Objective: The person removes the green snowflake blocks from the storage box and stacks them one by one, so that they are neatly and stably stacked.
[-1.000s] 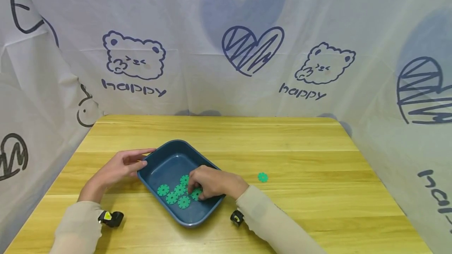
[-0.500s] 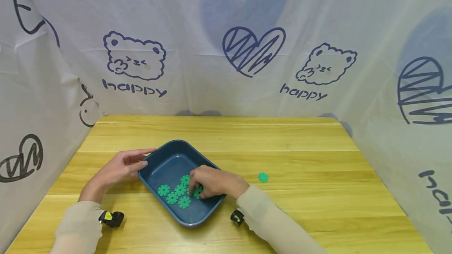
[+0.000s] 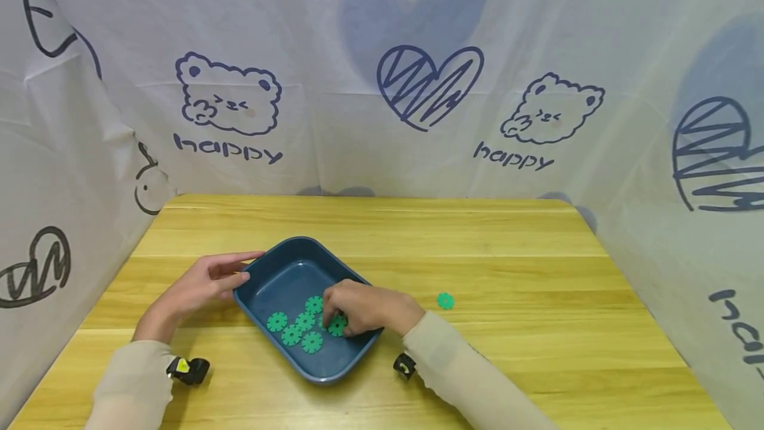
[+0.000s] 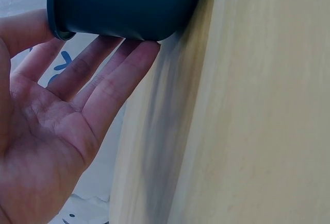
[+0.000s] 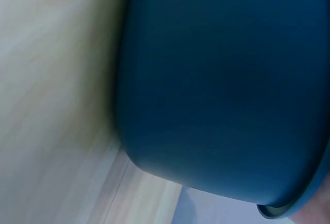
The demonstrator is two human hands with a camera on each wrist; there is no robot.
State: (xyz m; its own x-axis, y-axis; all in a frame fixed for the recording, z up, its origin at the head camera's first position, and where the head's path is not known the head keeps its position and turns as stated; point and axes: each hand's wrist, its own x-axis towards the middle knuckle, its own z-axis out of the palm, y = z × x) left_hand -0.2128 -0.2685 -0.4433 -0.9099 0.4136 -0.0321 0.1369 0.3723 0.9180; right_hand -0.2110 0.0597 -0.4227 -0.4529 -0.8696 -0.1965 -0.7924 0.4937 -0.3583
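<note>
In the head view a dark blue plastic tray (image 3: 280, 271) with rounded corners stands on the table, turned at an angle. Several flat green notched discs (image 3: 291, 335) lie in it, some overlapping. My left hand (image 3: 199, 287) holds the tray's left corner; its thumb is at the rim and its fingers (image 4: 121, 77) lie against the outer wall. My right hand (image 3: 361, 307) reaches inside, index finger and thumb on either side of a green notched disc (image 3: 337, 326). Its fingers partly cover another disc. In the right wrist view, the tray's outer wall (image 5: 221, 90) hides most of this hand.
A single green disc (image 3: 445, 300) lies on the wooden table (image 3: 507, 363), right of the tray. White printed cloth (image 3: 334, 131) hangs behind the table and along both sides. A black wrist device (image 3: 188, 370) sits by the left sleeve, another (image 3: 404, 366) by the right.
My right hand has shifted slightly right within the tray, and the disc at its fingertips has moved a little right and away from me with it. The left hand and tray stay put.
</note>
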